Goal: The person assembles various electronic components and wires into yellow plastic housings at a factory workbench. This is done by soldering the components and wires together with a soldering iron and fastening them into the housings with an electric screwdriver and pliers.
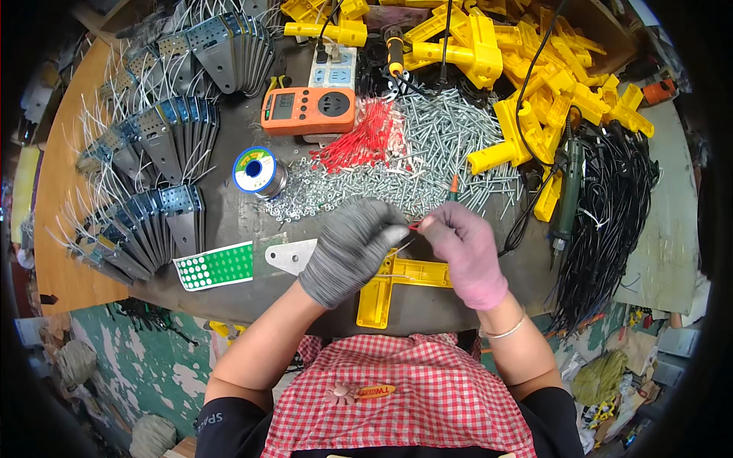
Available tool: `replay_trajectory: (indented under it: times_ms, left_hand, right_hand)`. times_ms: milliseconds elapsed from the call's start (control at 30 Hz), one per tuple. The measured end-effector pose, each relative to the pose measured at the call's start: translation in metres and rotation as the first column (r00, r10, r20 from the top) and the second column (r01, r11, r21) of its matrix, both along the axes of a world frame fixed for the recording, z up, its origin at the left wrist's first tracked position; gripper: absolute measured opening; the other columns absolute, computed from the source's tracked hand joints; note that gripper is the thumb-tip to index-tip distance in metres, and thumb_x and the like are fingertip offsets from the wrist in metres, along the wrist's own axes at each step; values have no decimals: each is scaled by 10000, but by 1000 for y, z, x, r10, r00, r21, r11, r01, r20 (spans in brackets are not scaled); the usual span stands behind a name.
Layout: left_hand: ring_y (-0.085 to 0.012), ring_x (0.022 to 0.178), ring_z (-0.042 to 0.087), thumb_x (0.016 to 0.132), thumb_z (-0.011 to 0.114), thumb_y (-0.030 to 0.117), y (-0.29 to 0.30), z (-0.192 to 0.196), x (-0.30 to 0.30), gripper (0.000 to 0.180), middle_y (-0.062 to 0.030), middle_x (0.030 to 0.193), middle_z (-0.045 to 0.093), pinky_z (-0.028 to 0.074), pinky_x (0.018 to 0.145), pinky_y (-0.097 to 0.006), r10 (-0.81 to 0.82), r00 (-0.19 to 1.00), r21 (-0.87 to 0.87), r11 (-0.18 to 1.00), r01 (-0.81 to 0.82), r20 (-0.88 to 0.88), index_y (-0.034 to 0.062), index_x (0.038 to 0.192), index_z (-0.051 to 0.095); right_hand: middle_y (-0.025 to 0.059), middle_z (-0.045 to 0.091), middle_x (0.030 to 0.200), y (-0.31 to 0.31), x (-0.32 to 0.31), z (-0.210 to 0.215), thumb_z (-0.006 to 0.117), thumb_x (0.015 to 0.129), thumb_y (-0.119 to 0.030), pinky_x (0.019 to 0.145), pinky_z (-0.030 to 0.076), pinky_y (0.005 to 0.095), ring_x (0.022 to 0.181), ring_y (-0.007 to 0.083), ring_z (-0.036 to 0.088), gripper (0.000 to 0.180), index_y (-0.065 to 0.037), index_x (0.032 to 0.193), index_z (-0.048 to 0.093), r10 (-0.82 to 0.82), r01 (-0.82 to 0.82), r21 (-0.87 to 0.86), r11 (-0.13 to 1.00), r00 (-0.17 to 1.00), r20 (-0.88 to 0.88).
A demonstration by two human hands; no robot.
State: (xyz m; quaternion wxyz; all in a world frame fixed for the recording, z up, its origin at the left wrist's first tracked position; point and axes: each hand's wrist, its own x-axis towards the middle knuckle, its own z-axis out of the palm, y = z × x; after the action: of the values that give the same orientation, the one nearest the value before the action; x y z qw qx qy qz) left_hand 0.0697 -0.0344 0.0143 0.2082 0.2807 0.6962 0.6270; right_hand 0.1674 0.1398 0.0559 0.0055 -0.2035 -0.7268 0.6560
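My left hand [355, 244], in a grey striped glove, and my right hand [469, 252], in a pink glove, meet above the table's front part. Both have closed fingers pinching a short, thin red wire [414, 227] between them; its ends are hidden in the gloves. Just beneath the fingertips runs a thin white wire [402, 247]. Under my hands lies a yellow plastic housing [374, 302], its T-shaped hollow side facing up and partly covered. A flat metal bracket [284, 258] with holes sticks out beside my left hand.
Metal brackets [183, 221] with white wires stand in rows at left. A solder spool [256, 174], orange meter [308, 111], red wire pieces [359, 137] and screws [450, 122] lie beyond my hands. Yellow housings [527, 69], an electric screwdriver [569, 183] and black cables [607, 221] crowd the right.
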Motion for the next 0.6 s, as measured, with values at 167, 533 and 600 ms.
replay_trajectory:
  times_ms: [167,533,600]
  left_hand:
    - [-194,857,638,928,699,91,-4,6,11,135,-81,858,646,514,779,-341,-116,958,-123,989,86,-262,15,1039,686]
    - [-240,928,578,876,640,128,-35,0,26,142,-101,958,602,474,837,-373,266,948,44,964,-263,-174,27,976,642]
    - [-320,977,572,825,640,144,-38,1,29,189,-132,970,606,454,882,-437,274,962,101,957,-273,6,34,978,647]
  right_hand:
    - [107,704,810,11,-1,-4,722,897,-157,654,521,335,717,203,678,177,-28,1014,750,228,-127,359,924,940,-254]
    - [136,684,849,31,13,-6,705,871,-266,669,526,431,740,348,668,186,-81,851,695,357,-376,569,731,922,151]
    - [122,696,865,29,6,-11,707,869,-285,680,536,425,751,342,674,193,-92,871,710,383,-326,597,733,923,34]
